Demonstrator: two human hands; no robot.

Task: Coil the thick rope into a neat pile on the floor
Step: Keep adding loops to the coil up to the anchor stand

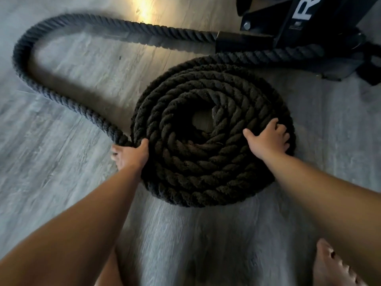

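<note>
A thick black twisted rope lies in a flat round coil (206,162) of several turns on the grey wood floor, with a small bare gap at its centre. A loose length of the rope (31,79) leaves the coil's left edge, arcs far left and back across the top to a black end sleeve (243,41). My left hand (129,154) grips the rope where the loose length meets the coil's left edge. My right hand (270,139) rests on the coil's right side, fingers spread and curling over the turns.
A black metal equipment base (309,23) with a white letter and a bolt stands at the top right, another rope stretch running beside it. My bare foot (334,265) is at the bottom right. Grey plank floor (51,151) lies all around.
</note>
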